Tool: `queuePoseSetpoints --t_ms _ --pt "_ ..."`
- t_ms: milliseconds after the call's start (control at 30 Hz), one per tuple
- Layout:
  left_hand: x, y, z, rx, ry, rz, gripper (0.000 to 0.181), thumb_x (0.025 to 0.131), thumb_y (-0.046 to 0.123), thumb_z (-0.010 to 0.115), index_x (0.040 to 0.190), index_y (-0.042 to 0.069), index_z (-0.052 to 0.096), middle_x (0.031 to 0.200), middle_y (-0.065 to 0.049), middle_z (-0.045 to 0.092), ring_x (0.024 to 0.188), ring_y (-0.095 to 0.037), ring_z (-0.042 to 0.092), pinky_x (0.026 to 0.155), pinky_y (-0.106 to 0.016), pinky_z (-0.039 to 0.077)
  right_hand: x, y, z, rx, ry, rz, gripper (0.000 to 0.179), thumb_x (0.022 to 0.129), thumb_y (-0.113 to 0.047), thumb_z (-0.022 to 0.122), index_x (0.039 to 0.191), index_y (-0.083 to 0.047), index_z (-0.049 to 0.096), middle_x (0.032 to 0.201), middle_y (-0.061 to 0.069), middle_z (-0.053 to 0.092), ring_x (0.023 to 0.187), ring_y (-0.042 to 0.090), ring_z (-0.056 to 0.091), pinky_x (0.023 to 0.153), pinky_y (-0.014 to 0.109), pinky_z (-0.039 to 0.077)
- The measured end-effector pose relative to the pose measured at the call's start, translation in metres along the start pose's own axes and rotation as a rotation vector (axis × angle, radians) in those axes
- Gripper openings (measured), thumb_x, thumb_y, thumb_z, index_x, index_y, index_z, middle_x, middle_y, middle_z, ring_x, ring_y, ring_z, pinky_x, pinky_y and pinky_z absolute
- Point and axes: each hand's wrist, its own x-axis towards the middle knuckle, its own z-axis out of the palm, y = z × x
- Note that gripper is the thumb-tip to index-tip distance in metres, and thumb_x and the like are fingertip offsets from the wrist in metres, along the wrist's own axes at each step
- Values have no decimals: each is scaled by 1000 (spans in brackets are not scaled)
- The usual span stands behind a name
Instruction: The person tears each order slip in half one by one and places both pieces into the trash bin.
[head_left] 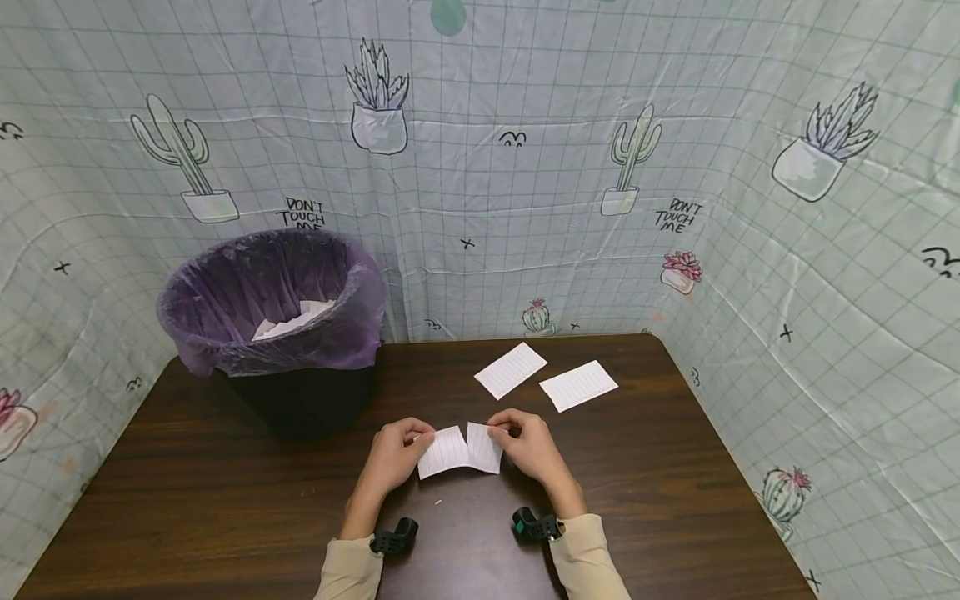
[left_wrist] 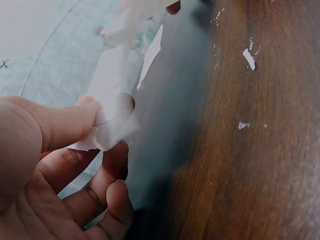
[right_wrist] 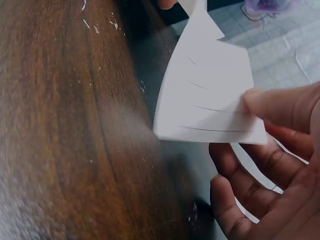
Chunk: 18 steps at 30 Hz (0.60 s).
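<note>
Both hands hold one lined white paper card [head_left: 446, 452] above the table, partly torn from its far edge. A V-shaped gap opens between its two halves, which still join near the lower edge. My left hand [head_left: 393, 454] pinches the left end between thumb and fingers. At the other end, my right hand [head_left: 531, 446] pinches the card with thumb on top, as the right wrist view shows with the card's ruled face [right_wrist: 210, 100]. In the left wrist view the thumb presses the paper [left_wrist: 112, 107] against the fingers.
Two more lined cards [head_left: 511, 371] [head_left: 579, 386] lie flat beyond the right hand. A black bin with a purple liner [head_left: 360, 321] stands at the back left, white paper pieces [head_left: 296, 321] inside. Small paper scraps [left_wrist: 249, 59] dot the dark wooden table [head_left: 225, 500]. A printed curtain [head_left: 465, 183] surrounds the table.
</note>
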Motion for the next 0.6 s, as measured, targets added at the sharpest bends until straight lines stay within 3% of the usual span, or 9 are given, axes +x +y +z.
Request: queuePoseSetpoints --t_ms 167,400,600 --pt "0 -1 -1 -10 7 19 4 95 8 72 95 5 75 88 -8 79 84 -19 70 76 -31 51 0 1 1 20 5 20 13 91 -5 74 103 -1 73 84 6 73 76 9 65 70 22 50" --pt "0 -1 -3 -22 10 11 6 96 9 71 96 5 75 87 -8 78 81 -17 68 75 -30 49 0 0 -1 -25 -9 24 3 90 -4 74 90 -4 71 79 4 71 72 7 60 68 23 47" --pt "1 -2 -4 -23 25 -6 6 96 7 70 97 3 73 86 -9 78 78 -15 64 75 -30 47 0 0 -2 -19 -4 10 4 89 -3 74 87 -3 71 79 4 71 73 7 61 69 22 47"
